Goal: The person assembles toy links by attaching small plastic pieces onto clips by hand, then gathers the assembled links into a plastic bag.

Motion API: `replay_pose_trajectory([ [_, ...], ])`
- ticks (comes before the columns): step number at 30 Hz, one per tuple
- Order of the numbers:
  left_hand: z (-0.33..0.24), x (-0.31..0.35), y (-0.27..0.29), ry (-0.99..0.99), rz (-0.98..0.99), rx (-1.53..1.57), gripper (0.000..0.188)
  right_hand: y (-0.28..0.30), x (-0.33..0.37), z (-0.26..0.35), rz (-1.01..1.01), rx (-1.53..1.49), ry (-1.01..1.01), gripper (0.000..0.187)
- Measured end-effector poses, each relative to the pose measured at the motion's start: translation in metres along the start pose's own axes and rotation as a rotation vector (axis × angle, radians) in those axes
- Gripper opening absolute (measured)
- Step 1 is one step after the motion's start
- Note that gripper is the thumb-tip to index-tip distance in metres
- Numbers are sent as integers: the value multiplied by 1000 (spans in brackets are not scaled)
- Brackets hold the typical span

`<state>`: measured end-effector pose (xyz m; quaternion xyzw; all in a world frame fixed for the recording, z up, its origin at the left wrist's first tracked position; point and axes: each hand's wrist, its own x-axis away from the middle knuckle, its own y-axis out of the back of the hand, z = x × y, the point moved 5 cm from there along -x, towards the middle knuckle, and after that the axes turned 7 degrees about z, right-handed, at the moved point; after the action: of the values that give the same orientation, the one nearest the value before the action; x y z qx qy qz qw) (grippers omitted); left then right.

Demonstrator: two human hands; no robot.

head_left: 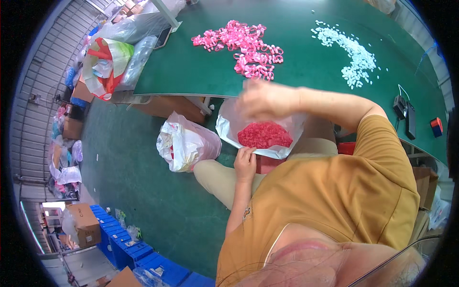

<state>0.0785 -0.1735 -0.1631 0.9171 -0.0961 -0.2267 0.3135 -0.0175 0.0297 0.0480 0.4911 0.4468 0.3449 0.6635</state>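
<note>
A white bag stands open in front of my lap, at the table's edge, with a heap of small red pieces in it. My left hand is closed on the bag's near rim. Over the bag's far side hangs my right hand, smeared by motion, so whether it holds anything cannot be made out. Just beyond it, on the green table, lies a loose pile of pink ring-shaped pieces with pale parts. Farther right, small white oval pieces are spread in a curved band.
A second white bag stands on the floor left of my knee. Bulky plastic bags crowd the table's left end. At the right lie a black device and a red-and-black item. Blue crates line the floor at lower left.
</note>
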Motion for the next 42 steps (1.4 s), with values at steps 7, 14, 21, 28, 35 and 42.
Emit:
replay_pose_trajectory([
  [7, -6, -7, -5, -28, 12, 17, 20, 4, 68, -209, -344, -133, -850, 66],
  [14, -2, -3, 3, -24, -27, 20, 22, -23, 16, -151, -47, -44, -667, 72],
  [21, 0, -2, 3, -11, -21, 32, 22, -21, 12, -72, -82, -122, -492, 52],
  [28, 1, 0, 3, -7, -28, 49, 22, -21, 16, 15, -96, 155, -233, 37],
  [35, 0, 0, 4, -3, -7, 45, 22, -70, 21, 50, 73, -273, -134, 21],
  [42, 1, 4, 11, 4, -51, 56, 23, 5, -123, -59, -223, 41, -23, 22],
])
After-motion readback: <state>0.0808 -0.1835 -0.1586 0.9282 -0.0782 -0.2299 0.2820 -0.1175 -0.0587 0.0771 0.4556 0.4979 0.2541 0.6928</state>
